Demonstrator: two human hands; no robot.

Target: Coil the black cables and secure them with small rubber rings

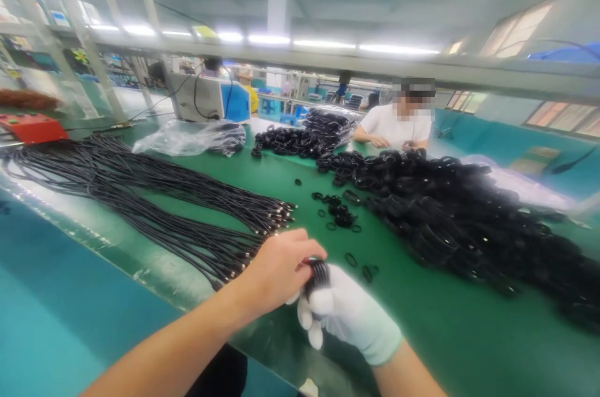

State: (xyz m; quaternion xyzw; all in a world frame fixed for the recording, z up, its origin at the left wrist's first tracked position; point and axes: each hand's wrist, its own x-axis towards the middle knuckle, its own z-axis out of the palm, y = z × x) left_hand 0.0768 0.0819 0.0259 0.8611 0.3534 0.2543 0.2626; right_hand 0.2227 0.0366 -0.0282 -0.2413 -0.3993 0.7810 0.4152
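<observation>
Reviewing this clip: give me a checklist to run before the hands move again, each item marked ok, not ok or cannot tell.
1. Right hand gloved: ok, white glove on.
2. Left hand gloved too: not ok, its back is bare.
3. Black loops held: ok, in the gloved fingers.
4. Loop ends secured: cannot tell, hands hide them.
5. Bench free of loose black rings: not ok, several lie scattered.
6. Co-worker clear of these hands: ok, across the bench.

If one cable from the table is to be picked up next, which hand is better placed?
Probably the left hand: it is bare and nearer the black cables, while the gloved right hand holds a black looped bundle.
</observation>
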